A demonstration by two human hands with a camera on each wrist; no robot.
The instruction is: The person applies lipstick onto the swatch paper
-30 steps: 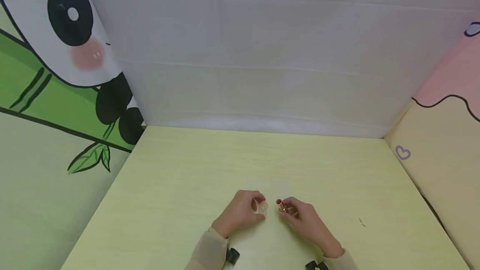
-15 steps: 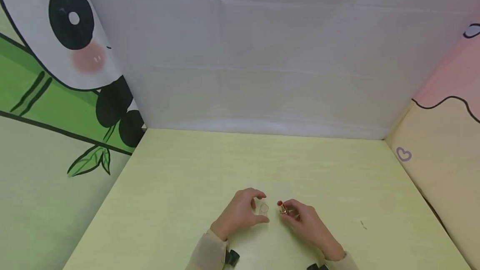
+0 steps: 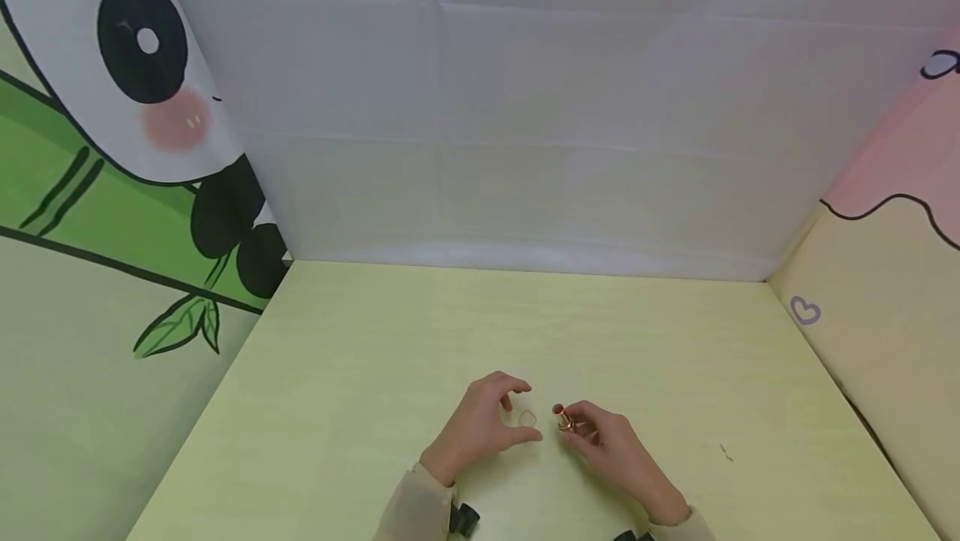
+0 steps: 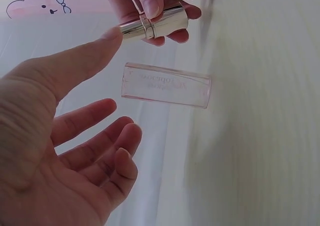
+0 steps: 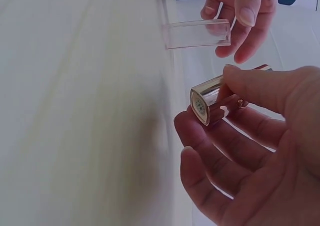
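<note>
A clear lipstick cap [image 3: 527, 419] with pinkish edges and faint lettering stands upright on the table between the hands. Around it, with a gap to either side, spread the thumb and fingers of my left hand [image 3: 483, 424]; the left wrist view shows the cap [image 4: 167, 84] apart from them. My right hand [image 3: 611, 445] pinches a shiny gold lipstick [image 3: 564, 419] by its base, thumb on one side and fingers on the other. Its red tip points up and toward the left hand. In the right wrist view the lipstick's [image 5: 207, 98] flat bottom carries a small label.
The pale yellow table [image 3: 375, 341] meets a white back wall [image 3: 525, 107] and painted side panels. A small dark mark [image 3: 726, 452] lies on the table to the right of the right hand. Both wrists wear black camera mounts.
My left hand has let go of the clear cap, its thumb and fingers spreading apart while the cap stays standing. The right hand holds the lipstick in nearly the same place.
</note>
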